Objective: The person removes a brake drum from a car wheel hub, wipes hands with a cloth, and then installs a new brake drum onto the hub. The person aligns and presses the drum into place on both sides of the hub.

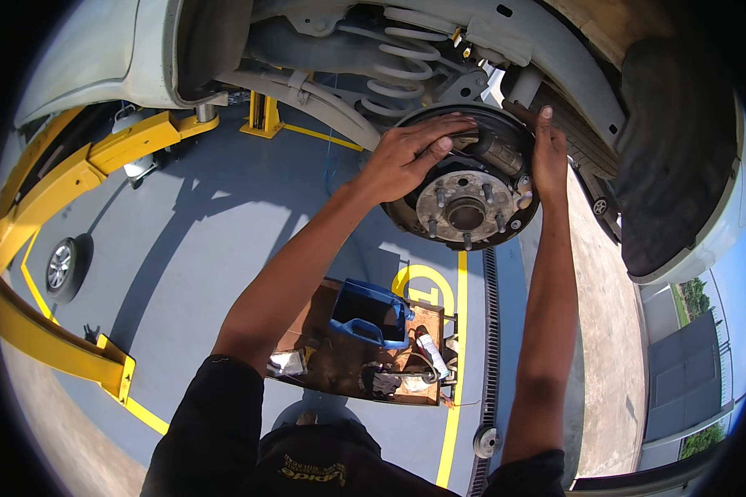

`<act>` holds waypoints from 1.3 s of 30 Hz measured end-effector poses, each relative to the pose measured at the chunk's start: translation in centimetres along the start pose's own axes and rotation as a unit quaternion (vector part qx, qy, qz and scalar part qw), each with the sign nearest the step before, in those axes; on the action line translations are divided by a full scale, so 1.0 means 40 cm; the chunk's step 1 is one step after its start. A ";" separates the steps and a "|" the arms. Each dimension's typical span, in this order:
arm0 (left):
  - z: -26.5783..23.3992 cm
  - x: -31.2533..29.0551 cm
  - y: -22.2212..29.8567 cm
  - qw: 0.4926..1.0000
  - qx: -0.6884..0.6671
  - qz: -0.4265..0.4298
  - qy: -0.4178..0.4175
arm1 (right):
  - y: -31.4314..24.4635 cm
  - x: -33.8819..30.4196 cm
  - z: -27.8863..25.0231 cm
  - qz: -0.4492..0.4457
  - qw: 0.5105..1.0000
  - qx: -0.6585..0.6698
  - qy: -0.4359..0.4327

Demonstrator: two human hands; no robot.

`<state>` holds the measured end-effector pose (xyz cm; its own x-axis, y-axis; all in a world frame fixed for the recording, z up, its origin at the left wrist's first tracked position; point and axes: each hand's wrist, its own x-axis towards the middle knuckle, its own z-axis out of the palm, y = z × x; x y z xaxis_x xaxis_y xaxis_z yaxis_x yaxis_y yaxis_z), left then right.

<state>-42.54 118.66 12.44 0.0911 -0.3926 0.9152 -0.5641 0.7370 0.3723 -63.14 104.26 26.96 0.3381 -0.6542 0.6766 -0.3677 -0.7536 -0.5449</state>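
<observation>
In front of me is a wheel hub [427, 201] with several studs, standing before a round dark brake backing plate [402, 222]. My left hand [414, 153] lies across the upper left of this assembly. Its fingers and thumb close on a dark curved part that looks like a brake shoe [466, 141], mostly covered by the hand. At the right rim, my right hand [549, 157] grips the edge of the backing plate, one digit pointing up and the other fingers mostly hidden behind. Between the hands, a dark cylindrical part [501, 155] shows above the hub.
A coil spring [402, 70] and the raised car's wheel arch [680, 157] surround the hub. Below stands a tool cart [319, 364] with a blue jug [371, 313] and a spray can [431, 354]. Yellow lift arms [99, 161], a wheel [62, 269] and a round metal part [486, 441] are around.
</observation>
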 end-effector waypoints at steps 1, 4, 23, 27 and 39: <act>0.005 0.014 -0.002 1.000 0.006 0.005 -0.008 | -0.003 -0.004 0.000 -0.003 1.000 0.004 -0.001; 0.011 0.000 0.014 0.997 -0.022 -0.054 0.055 | -0.014 -0.015 0.002 -0.025 0.999 0.025 -0.014; 0.011 0.040 0.016 0.999 0.037 0.007 -0.005 | -0.027 -0.018 0.003 0.017 1.000 -0.011 0.010; 0.013 0.019 -0.009 0.997 -0.024 -0.010 0.074 | -0.036 -0.026 0.003 -0.005 1.000 -0.002 0.018; 0.005 -0.006 0.058 0.987 0.017 -0.113 0.112 | -0.029 -0.022 0.001 -0.012 1.000 -0.017 0.018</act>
<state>-44.02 120.35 13.05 0.3942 -0.4109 0.8221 -0.5355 0.6242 0.5688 -62.95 105.72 26.98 0.3168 -0.6327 0.7066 -0.3900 -0.7660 -0.5110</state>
